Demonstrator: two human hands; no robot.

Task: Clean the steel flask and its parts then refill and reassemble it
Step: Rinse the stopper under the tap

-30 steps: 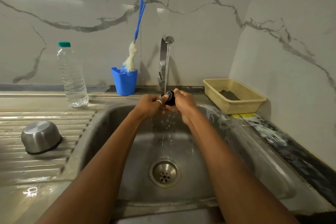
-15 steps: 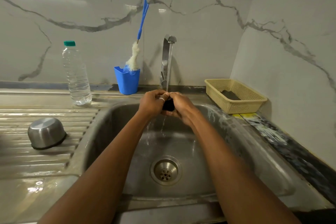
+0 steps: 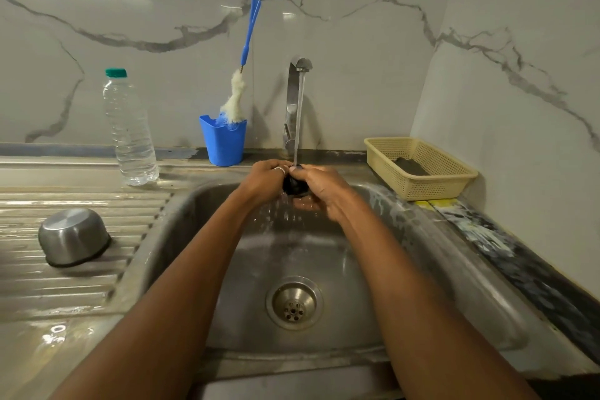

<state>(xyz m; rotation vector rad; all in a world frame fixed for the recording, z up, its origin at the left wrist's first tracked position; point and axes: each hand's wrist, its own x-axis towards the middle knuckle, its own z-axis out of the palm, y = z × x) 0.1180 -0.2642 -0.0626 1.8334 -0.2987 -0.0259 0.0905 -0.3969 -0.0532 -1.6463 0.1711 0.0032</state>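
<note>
Under the running tap [image 3: 298,75], both hands hold a small black flask stopper [image 3: 294,186] over the steel sink [image 3: 454,253]. My left hand [image 3: 264,180] grips it from the left, a ring on one finger. My right hand [image 3: 321,190] grips it from the right, fingers curled round it. Water streams onto the stopper and splashes down. The stopper is mostly hidden between the hands. A steel flask cup [image 3: 74,237] sits upside down on the draining board at the left. The flask body is not in view.
A clear plastic water bottle [image 3: 130,130] with a green cap stands at the back left. A blue cup [image 3: 223,143] holds a blue-handled bottle brush [image 3: 242,75]. A beige basket [image 3: 418,167] sits at the back right. The drain [image 3: 293,302] is in the sink's middle.
The hands keep turning the stopper under the stream; they have shifted slightly and now cover more of it. The camera has moved a little.
</note>
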